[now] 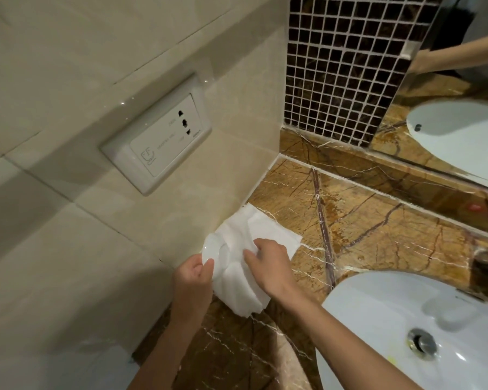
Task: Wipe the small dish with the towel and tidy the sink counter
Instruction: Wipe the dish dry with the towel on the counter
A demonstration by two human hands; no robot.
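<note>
A small white dish (212, 248) is held up on edge above the brown marble counter (378, 229), close to the beige tiled wall. My left hand (193, 277) grips the dish at its lower rim. A white towel (245, 266) is draped over the dish and hangs down below both hands. My right hand (268, 264) presses the towel against the dish face with its fingers bunched in the cloth. Most of the dish is hidden under the towel.
A white basin (392, 327) with a metal drain (422, 343) is sunk in the counter at the lower right. A wall socket plate (158, 136) sits on the left wall. Dark mosaic tiles (338, 74) and a mirror (456, 114) line the back.
</note>
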